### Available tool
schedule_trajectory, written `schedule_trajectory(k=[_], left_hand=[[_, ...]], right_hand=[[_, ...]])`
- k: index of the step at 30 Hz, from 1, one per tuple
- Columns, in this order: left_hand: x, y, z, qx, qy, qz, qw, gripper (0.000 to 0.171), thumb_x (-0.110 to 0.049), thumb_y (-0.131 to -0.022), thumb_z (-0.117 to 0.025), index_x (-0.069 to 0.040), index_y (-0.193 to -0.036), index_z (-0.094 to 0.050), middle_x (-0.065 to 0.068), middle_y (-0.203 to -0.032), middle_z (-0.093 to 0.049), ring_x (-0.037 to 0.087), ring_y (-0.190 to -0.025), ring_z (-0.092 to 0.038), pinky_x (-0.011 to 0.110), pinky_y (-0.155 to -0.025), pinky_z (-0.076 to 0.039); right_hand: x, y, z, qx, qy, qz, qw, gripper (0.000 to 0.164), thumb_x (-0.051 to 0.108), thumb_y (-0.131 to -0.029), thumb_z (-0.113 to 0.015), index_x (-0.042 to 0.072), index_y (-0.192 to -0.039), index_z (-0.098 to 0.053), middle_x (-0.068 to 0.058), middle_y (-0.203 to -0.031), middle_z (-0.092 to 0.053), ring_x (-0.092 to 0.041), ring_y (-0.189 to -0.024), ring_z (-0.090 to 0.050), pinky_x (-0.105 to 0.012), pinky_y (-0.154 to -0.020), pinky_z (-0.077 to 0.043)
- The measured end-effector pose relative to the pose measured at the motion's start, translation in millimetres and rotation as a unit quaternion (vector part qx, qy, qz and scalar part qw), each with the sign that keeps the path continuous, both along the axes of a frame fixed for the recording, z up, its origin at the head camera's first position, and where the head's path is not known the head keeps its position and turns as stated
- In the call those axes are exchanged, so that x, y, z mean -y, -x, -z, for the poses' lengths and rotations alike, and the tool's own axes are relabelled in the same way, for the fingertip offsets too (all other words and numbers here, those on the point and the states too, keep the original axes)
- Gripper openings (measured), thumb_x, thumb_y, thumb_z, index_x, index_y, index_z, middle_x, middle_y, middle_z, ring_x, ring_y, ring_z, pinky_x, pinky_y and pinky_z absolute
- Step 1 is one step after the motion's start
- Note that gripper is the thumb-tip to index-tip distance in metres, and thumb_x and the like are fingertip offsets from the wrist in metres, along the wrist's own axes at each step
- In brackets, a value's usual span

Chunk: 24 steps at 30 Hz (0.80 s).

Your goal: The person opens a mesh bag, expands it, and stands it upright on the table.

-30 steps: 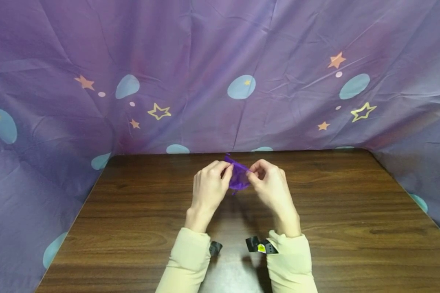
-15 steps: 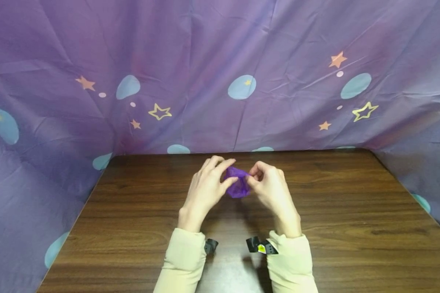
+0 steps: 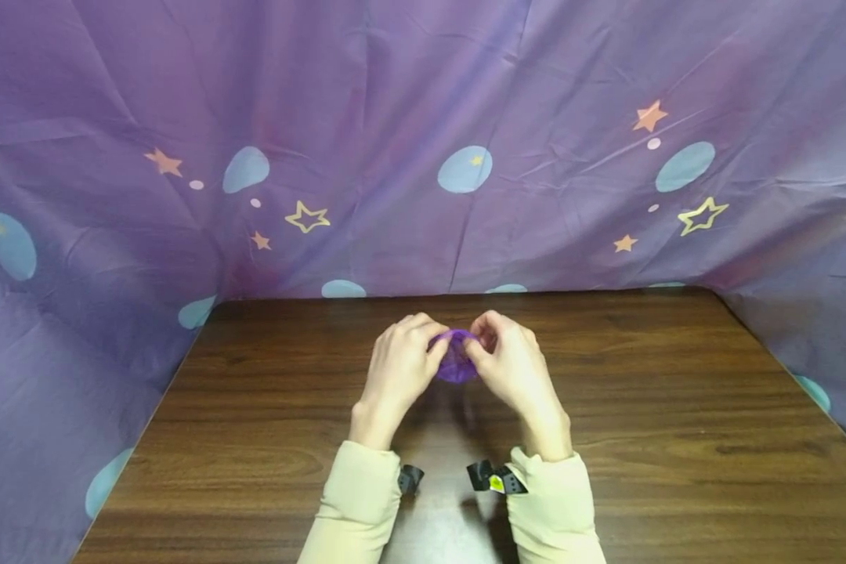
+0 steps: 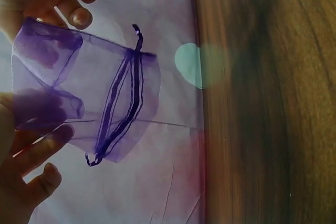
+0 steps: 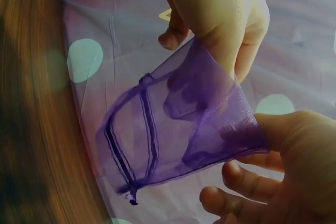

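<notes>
A sheer purple drawstring pouch [image 3: 456, 370] is held up between two hands above the table. My left hand [image 3: 400, 362] pinches one side of its upper end, and my right hand [image 3: 513, 356] pinches the other. Seen from the left wrist, the pouch [image 4: 100, 85] hangs with its dark drawstring [image 4: 137, 85] at the end away from the fingers. In the right wrist view, parts of the fingers show through the thin fabric [image 5: 210, 124]. Whether the thumbs are inside the pouch or behind its cloth, I cannot tell.
The brown wood-grain table [image 3: 268, 439] spreads beneath both arms. A purple cloth backdrop [image 3: 395, 94] with stars and blue ovals stands along its back and sides. A black camera mount is strapped at each wrist, over light sleeves [image 3: 359, 486].
My left hand let its fingers spread, then pinched the pouch again. The pouch's drawstring end has swung out of sight below, and its upper end now looks rounded. The right hand kept its pinch.
</notes>
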<state>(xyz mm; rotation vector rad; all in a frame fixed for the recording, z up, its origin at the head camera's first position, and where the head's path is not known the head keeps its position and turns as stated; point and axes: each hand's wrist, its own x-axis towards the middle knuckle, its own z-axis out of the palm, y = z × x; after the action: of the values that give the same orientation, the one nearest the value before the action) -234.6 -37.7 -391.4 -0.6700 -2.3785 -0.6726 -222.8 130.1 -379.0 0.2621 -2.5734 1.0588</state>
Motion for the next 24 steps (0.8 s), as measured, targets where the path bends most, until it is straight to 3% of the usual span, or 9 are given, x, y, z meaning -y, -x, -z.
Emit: schedule_trajectory(k=[7,12,16,20,24], left_hand=[[1.2,0.4,-1.0,0.027,-0.002,-0.004,0.9996,0.009,-0.018,-0.09,-0.072,-0.012,-0.094,-0.076,-0.003,-0.089,-0.069,0.017,-0.084,-0.066,0.034,-0.073,-0.053],[1.3,0.3,-2.1,0.049,0.024,0.027,0.9981,0.025,-0.028,-0.093,-0.069,-0.012,-0.111,-0.073,0.001,-0.1,-0.071,0.02,-0.092,-0.066,0.036,-0.08,-0.052],[0.7,1.0,-1.4,0.036,0.043,0.045,0.9974,0.024,-0.028,-0.095,-0.065,-0.014,-0.113,-0.073,-0.001,-0.103,-0.072,0.018,-0.094,-0.065,0.035,-0.081,-0.049],[-0.2,1.2,0.3,0.011,0.037,0.019,0.9991,0.017,-0.024,-0.096,-0.063,-0.015,-0.103,-0.076,-0.002,-0.095,-0.073,0.018,-0.086,-0.068,0.035,-0.074,-0.05],[0.2,1.0,0.7,-0.011,0.01,-0.023,0.9996,0.017,-0.023,-0.096,-0.063,-0.014,-0.1,-0.077,-0.002,-0.09,-0.072,0.02,-0.08,-0.069,0.036,-0.068,-0.052]], right_hand=[[-2.4,0.9,-0.5,-0.014,0.001,0.011,1.0,0.004,0.014,-0.084,-0.072,0.012,-0.082,-0.07,0.002,-0.069,-0.062,-0.019,-0.064,-0.056,-0.038,-0.06,-0.043],[-4.1,0.7,1.2,-0.007,0.004,0.008,1.0,0.007,0.014,-0.083,-0.075,0.013,-0.08,-0.069,0.001,-0.072,-0.066,-0.019,-0.066,-0.057,-0.038,-0.061,-0.043],[-3.7,0.8,1.6,-0.004,0.003,0.005,1.0,0.008,0.014,-0.082,-0.076,0.013,-0.08,-0.069,0.001,-0.073,-0.066,-0.019,-0.067,-0.058,-0.038,-0.062,-0.045],[1.1,-0.5,-0.8,0.0,0.0,0.038,0.999,0.009,0.02,-0.084,-0.074,0.014,-0.084,-0.067,0.002,-0.071,-0.063,-0.018,-0.064,-0.056,-0.039,-0.059,-0.044],[11.3,-4.3,-5.2,0.024,0.0,0.074,0.997,0.021,0.034,-0.088,-0.068,0.017,-0.099,-0.065,0.002,-0.078,-0.062,-0.021,-0.069,-0.058,-0.043,-0.058,-0.045]])
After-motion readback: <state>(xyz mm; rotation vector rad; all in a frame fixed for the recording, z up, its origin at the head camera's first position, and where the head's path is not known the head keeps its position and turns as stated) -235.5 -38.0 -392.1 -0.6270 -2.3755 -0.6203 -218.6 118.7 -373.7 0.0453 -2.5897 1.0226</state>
